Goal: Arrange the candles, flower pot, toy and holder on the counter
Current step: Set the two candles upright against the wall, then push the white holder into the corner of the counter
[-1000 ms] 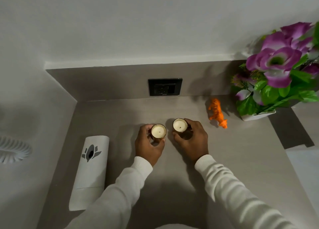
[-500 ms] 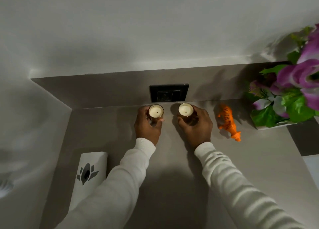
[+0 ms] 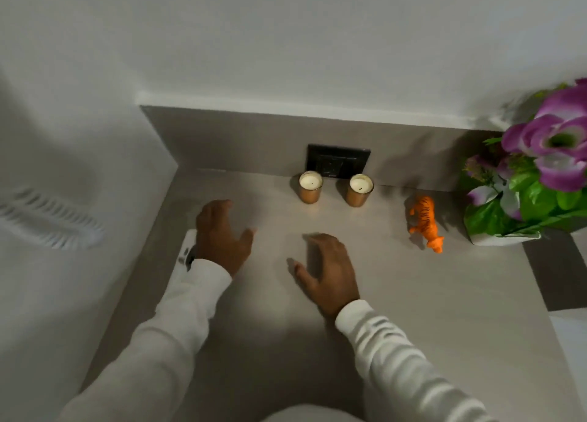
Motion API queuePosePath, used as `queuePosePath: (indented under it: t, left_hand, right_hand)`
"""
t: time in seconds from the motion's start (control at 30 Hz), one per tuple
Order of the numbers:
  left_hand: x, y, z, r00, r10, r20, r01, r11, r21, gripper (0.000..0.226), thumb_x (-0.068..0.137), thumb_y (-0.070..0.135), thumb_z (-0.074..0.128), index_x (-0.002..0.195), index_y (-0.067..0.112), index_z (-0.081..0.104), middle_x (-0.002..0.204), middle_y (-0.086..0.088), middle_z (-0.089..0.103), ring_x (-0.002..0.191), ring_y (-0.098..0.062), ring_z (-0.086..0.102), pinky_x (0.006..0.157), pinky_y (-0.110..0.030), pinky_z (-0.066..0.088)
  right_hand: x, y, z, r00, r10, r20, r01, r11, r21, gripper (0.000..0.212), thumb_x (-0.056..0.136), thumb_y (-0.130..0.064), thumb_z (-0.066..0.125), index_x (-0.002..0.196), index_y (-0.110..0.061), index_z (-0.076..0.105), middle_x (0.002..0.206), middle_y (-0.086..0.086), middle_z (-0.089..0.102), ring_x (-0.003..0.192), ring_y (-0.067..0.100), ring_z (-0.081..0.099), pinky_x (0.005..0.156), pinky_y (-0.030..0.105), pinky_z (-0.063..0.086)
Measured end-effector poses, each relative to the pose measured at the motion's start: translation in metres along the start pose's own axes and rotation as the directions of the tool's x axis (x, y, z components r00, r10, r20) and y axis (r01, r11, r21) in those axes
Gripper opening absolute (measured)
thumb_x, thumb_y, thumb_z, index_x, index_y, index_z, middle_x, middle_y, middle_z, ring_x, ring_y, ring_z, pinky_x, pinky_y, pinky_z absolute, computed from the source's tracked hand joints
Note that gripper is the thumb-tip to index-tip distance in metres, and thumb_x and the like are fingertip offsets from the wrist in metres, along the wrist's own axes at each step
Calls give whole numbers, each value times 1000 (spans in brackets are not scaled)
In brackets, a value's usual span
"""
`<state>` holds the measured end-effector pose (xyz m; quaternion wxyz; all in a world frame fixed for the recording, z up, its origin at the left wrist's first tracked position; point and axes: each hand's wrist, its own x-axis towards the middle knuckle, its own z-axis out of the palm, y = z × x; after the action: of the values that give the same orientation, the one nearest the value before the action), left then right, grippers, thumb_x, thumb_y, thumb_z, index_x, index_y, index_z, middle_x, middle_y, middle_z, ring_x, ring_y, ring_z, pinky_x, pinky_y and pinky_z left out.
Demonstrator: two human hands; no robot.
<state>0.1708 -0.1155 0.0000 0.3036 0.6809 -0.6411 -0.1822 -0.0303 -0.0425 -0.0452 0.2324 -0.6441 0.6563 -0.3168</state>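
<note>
Two candles in copper-coloured cups stand side by side at the back of the grey counter (image 3: pixel 397 294), the left candle (image 3: pixel 310 187) and the right candle (image 3: pixel 360 190), just below a black wall socket. An orange toy tiger (image 3: pixel 425 222) stands to their right. At the far right a white flower pot (image 3: pixel 505 238) holds purple flowers and green leaves. My left hand (image 3: pixel 219 234) hovers open over the counter's left side, above the white holder (image 3: pixel 188 247), which it mostly hides. My right hand (image 3: pixel 327 272) is open, palm down, in front of the candles.
The black socket (image 3: pixel 338 165) sits in the grey backsplash behind the candles. A white side wall borders the counter on the left. A darker strip (image 3: pixel 552 269) and a white surface lie at the counter's right end.
Both hands have let go of the candles and drawn back toward me. The candles now stand alone at the backsplash. My left hand has moved left over the white holder.
</note>
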Motion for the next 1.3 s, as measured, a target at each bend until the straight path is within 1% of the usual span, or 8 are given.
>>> queuePosePath:
  t: [0.1,0.17,0.23,0.47,0.6,0.8,0.93,1.3]
  left_hand:
    - [-29,-33,-41,941,-317,118,269,913,307,79,61,36,79,123,4,45,127,-22,50,120,-42,46,98,-49,43]
    - [-41,-43,-57,815,-541,208,473,828,300,80,59,43,80,120,6,44,123,-21,56,112,-39,55,88,-41,47]
    - [-49,-47,-63,780,-590,209,559,807,190,75,58,41,82,117,8,48,120,-18,61,107,-37,60,80,-33,46]
    - [-47,-30,-64,896,-416,-159,323,853,-410,78,47,25,86,105,26,33,105,1,56,92,-21,59,79,-33,46]
    - [-38,-20,-50,888,-375,-265,191,826,-530,91,48,18,90,114,37,30,120,1,51,105,-16,54,85,-21,43]
    - [-43,-28,-27,862,-395,-318,162,809,-565,99,48,25,90,129,34,33,126,8,51,106,9,52,88,-7,45]
    - [-61,-43,-6,830,-472,-296,265,802,-535,87,59,21,83,133,25,37,132,-1,56,119,-18,56,102,-44,48]
    - [63,-52,6,722,-579,-379,337,772,-539,81,50,28,88,120,14,48,120,-8,61,108,-28,60,93,-46,53]
  right_hand:
    - [-6,-18,21,962,-120,247,161,975,-150,67,91,-52,62,144,-13,49,154,11,45,144,28,37,120,40,24]
    - [-3,-24,34,917,-166,363,268,930,-251,70,94,-55,54,151,-16,40,162,9,31,152,28,22,123,44,11]
    - [0,-29,46,880,-188,436,349,879,-325,70,97,-58,43,155,-21,32,167,7,17,155,27,9,123,49,4]
    - [14,-24,62,829,-198,524,458,778,-430,77,93,-73,18,159,-36,6,169,0,-4,155,25,-9,121,59,-7]
    - [16,-20,64,838,-211,504,460,770,-442,79,91,-77,12,158,-38,4,169,-2,-3,155,24,-9,120,57,-10]
    - [16,-17,66,848,-208,487,450,768,-456,81,88,-80,4,158,-39,5,170,-2,-1,155,23,-6,121,58,-8]
    - [31,-18,70,864,-195,463,426,774,-469,82,88,-81,8,158,-40,4,169,-3,-1,155,23,-7,120,58,-10]
    - [78,-16,79,841,-218,496,457,776,-434,85,85,-84,16,158,-42,2,169,-5,-4,154,22,-11,119,58,-13]
